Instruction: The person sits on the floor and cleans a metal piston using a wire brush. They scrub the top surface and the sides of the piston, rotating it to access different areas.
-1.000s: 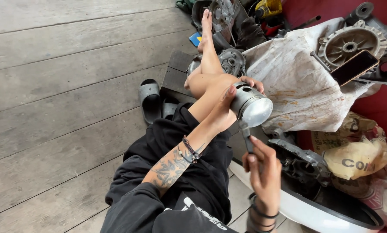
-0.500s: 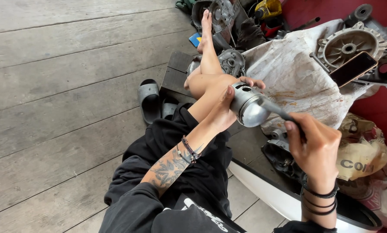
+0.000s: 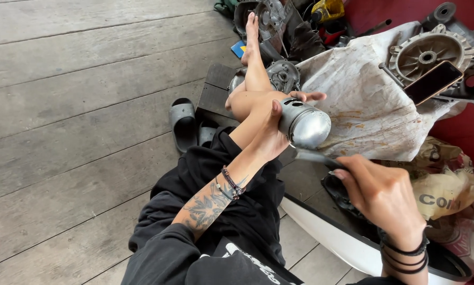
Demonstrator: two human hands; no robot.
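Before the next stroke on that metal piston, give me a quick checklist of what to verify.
1. Left hand grips the piston: ok, fingers wrapped round its skirt.
2. Right hand holds the tool: ok, dark handle in the fist.
3. Tool tip meets the piston: cannot tell, it lies just under the crown.
4. Piston braced: ok, held against the bare knee.
5. Phone safe: not ok, it lies tilted on the engine cover.
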